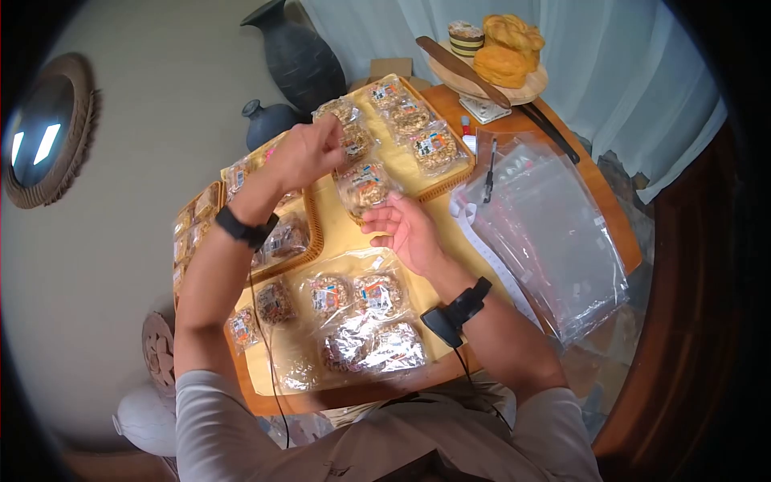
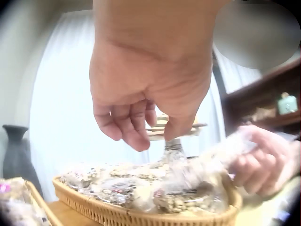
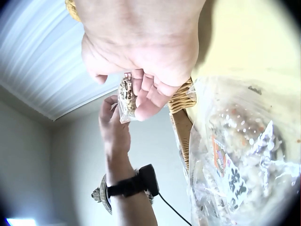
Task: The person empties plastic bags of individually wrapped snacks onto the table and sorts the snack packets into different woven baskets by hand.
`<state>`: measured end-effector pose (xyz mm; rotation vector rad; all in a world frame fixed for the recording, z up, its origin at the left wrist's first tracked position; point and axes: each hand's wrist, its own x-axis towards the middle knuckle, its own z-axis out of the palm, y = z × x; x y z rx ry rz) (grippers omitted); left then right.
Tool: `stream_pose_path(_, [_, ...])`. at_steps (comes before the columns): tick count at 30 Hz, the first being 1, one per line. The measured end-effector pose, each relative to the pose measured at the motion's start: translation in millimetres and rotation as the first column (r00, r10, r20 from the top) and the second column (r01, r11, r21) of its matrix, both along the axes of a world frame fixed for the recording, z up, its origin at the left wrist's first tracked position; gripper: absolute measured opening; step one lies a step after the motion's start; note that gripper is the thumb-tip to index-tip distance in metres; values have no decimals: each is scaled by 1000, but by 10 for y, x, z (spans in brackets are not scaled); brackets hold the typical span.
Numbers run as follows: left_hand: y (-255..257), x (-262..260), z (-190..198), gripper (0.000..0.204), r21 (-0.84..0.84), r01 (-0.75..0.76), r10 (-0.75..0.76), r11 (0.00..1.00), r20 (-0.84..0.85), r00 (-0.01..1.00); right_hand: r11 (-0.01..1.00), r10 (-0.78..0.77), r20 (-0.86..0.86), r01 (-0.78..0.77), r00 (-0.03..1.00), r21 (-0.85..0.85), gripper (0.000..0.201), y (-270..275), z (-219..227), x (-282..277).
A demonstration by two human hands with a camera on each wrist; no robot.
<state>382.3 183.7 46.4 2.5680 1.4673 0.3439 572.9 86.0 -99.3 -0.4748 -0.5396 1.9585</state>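
My right hand (image 1: 408,233) pinches the edge of a clear packet holding a round, grainy cake (image 1: 365,186), over the near end of the wicker basket (image 1: 450,186). In the right wrist view, this packet (image 3: 127,98) shows edge-on past the curled fingers. My left hand (image 1: 309,153) hovers above the same basket, with fingers loosely bent. A gap shows between thumb and fingers of that left hand (image 2: 150,84) in the left wrist view, and nothing is between them. More packets of grainy cakes (image 1: 434,149) lie inside the basket.
Another basket (image 1: 312,249) of packets stands to the left. A large clear bag with several cakes (image 1: 377,293) lies at the front. Flat plastic bags (image 1: 554,241), a pen (image 1: 489,173) and a tape measure (image 1: 498,265) are on the right. Dark vases (image 1: 295,56) stand behind.
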Motion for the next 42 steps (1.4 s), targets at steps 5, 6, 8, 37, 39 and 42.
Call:
stream_pose_path(5, [-40, 68, -268, 25, -126, 196, -197, 972, 6, 980, 1000, -6, 187, 6, 982, -1, 46, -9, -12, 10])
stream_pose_path(6, [-132, 114, -241, 27, -131, 223, -227, 966, -14, 974, 999, -9, 201, 16, 980, -30, 44, -6, 53, 26])
stream_pose_path(8, [-284, 161, -132, 38, -176, 282, -290, 943, -18, 957, 998, -14, 214, 26, 977, -56, 43, 0, 85, 18])
stream_pose_path(37, [499, 7, -282, 57, 13, -112, 112, 994, -67, 991, 986, 47, 413, -109, 910, 128, 19, -15, -38, -35])
stream_pose_path(39, [615, -47, -454, 57, -15, -36, 32, 999, -188, 982, 987, 35, 409, -96, 912, 130, 20, -29, -13, -35])
stream_pose_path(42, [531, -44, -549, 57, 86, -68, 84, 994, -188, 979, 988, 29, 401, -88, 916, 129, 20, -26, -43, -46])
